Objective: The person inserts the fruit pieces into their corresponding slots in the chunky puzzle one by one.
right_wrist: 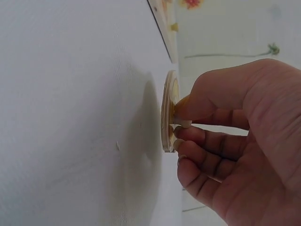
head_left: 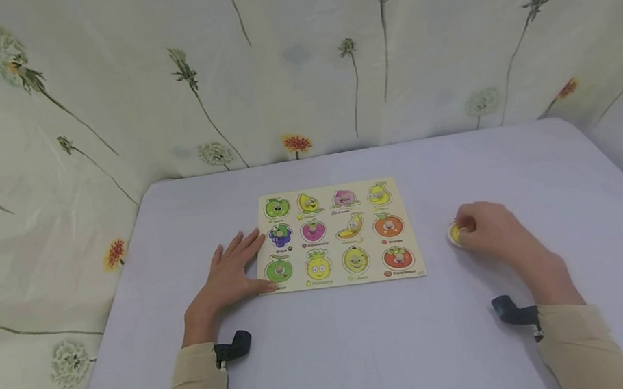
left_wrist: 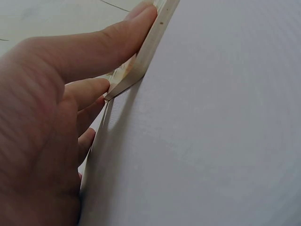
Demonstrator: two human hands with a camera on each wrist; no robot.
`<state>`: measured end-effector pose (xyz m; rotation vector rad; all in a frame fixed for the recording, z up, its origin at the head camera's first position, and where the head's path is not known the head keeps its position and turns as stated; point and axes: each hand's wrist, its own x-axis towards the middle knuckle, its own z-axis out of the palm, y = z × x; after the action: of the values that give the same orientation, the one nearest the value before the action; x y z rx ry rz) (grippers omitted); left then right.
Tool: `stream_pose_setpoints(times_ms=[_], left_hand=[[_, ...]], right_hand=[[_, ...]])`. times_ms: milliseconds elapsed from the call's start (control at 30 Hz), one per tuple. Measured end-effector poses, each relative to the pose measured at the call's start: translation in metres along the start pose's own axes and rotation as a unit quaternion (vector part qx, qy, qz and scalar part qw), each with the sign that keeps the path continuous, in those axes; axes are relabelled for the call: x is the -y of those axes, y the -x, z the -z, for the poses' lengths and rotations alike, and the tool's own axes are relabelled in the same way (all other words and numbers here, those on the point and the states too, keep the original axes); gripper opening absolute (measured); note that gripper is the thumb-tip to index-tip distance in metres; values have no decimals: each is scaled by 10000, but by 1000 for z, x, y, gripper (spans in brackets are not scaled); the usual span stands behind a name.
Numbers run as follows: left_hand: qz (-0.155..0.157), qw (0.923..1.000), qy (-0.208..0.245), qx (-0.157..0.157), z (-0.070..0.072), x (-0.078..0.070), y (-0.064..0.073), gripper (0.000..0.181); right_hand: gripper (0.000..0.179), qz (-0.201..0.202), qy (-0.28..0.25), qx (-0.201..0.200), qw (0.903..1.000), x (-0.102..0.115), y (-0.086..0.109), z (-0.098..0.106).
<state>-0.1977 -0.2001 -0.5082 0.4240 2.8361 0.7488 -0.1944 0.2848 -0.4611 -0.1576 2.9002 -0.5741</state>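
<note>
A wooden fruit puzzle board (head_left: 342,281) lies flat on the table, with rows of colourful fruit pictures, several bearing small knobs. My left hand (head_left: 230,276) is spread at its left side; the thumb (left_wrist: 108,49) rests on the near left corner and the fingertips reach the left edge. Right of the board, my right hand (head_left: 495,233) pinches a yellow puzzle piece (head_left: 454,234) by its knob. In the right wrist view the thin wooden piece (right_wrist: 166,113) is held close over the table, casting a shadow. Its picture is mostly hidden by the fingers.
A pale lavender cloth covers the table (head_left: 353,361). Behind and beside it hangs a curtain (head_left: 290,73) printed with dandelions. Each wrist carries a small black camera, the left camera (head_left: 240,344) and the right camera (head_left: 510,311) both near the cloth.
</note>
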Motion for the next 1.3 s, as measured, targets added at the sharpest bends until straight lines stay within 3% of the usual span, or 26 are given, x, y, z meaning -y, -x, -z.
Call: stream_pose_setpoints(times_ms=[1300], left_hand=[[-23,10000,-42,-23,0,1,-1,106]], right_hand=[[14,526,-184,169,9983,57,-11,-18]])
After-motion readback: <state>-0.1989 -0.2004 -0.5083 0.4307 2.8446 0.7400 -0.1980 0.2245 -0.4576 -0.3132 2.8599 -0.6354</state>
